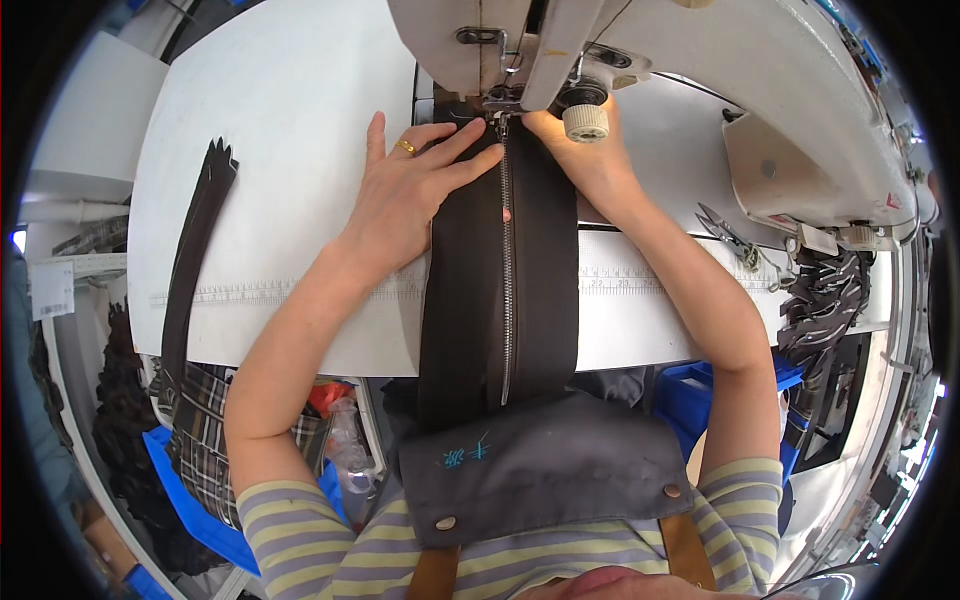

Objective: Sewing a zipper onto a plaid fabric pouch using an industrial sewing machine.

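A long black fabric piece with a metal zipper down its middle runs from the sewing machine's presser foot toward my apron. Flat on its left half lies my left hand, fingers spread and fingertips close to the foot; a ring is on one finger. My right hand is at the right edge of the fabric beside the foot. Its fingers are partly hidden behind the machine's dial, so their grip does not show. The needle area is partly covered by the machine head.
Dark fabric strips hang over the table's left side. Thread snips lie right of my right forearm, near a bundle of dark strips. A printed ruler crosses the white table. Blue bins stand below the front edge.
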Tool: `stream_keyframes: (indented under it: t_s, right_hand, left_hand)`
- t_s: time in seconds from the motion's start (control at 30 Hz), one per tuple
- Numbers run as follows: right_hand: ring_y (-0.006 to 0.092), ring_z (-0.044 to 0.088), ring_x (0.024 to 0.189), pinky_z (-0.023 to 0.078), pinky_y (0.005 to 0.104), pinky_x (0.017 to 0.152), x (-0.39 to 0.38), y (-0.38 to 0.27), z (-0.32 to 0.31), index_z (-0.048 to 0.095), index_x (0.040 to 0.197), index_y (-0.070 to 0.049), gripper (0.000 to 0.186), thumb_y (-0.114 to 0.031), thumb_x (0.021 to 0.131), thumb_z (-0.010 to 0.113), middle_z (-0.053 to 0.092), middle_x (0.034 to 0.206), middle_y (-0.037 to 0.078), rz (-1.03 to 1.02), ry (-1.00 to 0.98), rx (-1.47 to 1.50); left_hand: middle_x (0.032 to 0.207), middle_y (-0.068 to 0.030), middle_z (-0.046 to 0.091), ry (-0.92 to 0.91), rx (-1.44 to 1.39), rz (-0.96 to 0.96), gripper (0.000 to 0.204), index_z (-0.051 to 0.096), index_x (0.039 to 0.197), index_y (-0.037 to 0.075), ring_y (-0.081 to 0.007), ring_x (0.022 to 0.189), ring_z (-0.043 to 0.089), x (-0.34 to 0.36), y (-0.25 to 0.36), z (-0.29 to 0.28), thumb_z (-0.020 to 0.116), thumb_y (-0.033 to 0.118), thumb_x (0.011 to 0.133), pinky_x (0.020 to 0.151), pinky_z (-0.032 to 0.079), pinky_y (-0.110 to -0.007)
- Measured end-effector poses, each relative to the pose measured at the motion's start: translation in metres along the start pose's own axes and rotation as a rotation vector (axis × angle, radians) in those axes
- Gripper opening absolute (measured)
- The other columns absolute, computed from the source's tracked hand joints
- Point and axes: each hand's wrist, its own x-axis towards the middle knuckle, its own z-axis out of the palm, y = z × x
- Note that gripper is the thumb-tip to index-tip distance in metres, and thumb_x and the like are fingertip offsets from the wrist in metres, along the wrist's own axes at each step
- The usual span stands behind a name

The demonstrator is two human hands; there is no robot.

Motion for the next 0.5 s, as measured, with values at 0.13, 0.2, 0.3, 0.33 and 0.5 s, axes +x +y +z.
stream_keyframes:
  t_s: [0.13, 0.2, 0.3, 0.33, 0.5]
  right_hand:
    - [0.0126, 0.061, 0.066, 0.049, 0.0283, 0.062, -0.003, -0.001, -0.007, 0.067, 0.086, 0.001, 0.027, -0.024, 0.08, 0.074, 0.067, 0.074, 0.008, 0.108, 0.009, 0.065]
    - [0.0113, 0.06, 0.067, 0.049, 0.0282, 0.063, -0.004, -0.001, -0.008, 0.066, 0.085, 0.002, 0.027, -0.023, 0.08, 0.073, 0.066, 0.073, 0.007, 0.121, 0.028, 0.052]
    - [0.0096, 0.059, 0.069, 0.049, 0.0282, 0.064, -0.006, -0.003, -0.006, 0.065, 0.085, 0.002, 0.024, -0.021, 0.081, 0.073, 0.065, 0.071, 0.006, 0.105, 0.029, 0.078]
    - [0.0092, 0.059, 0.069, 0.049, 0.0282, 0.064, -0.007, -0.004, -0.004, 0.065, 0.085, 0.002, 0.023, -0.019, 0.081, 0.072, 0.065, 0.071, 0.006, 0.083, 0.033, 0.123]
    - [0.0066, 0.058, 0.07, 0.048, 0.0238, 0.062, -0.007, -0.018, -0.005, 0.065, 0.088, 0.002, 0.019, -0.016, 0.084, 0.069, 0.066, 0.076, 0.006, 0.188, -0.081, 0.248]
  left_hand:
    - [0.141, -0.0037, 0.052, -0.038, 0.0, -0.011, 0.051, 0.059, 0.131, 0.023, -0.027, 0.126, 0.047, 0.0, -0.001, 0.001, 0.069, 0.029, 0.081, 0.108, 0.01, -0.065]
    - [0.141, -0.003, 0.051, -0.03, 0.009, -0.012, 0.051, 0.059, 0.132, 0.023, -0.027, 0.126, 0.047, 0.0, -0.002, 0.001, 0.068, 0.026, 0.081, 0.108, 0.01, -0.066]
    - [0.142, -0.0026, 0.051, -0.041, 0.011, -0.022, 0.05, 0.058, 0.132, 0.024, -0.0273, 0.126, 0.047, 0.0, -0.002, 0.002, 0.067, 0.026, 0.082, 0.108, 0.01, -0.066]
    - [0.142, -0.0026, 0.051, -0.038, 0.002, -0.011, 0.05, 0.058, 0.132, 0.024, -0.0273, 0.126, 0.047, 0.0, -0.002, 0.002, 0.067, 0.026, 0.082, 0.108, 0.01, -0.066]
    - [0.137, -0.003, 0.055, 0.001, 0.027, -0.005, 0.044, 0.061, 0.128, 0.023, -0.0267, 0.124, 0.05, 0.0, -0.002, 0.002, 0.064, 0.021, 0.084, 0.108, 0.012, -0.068]
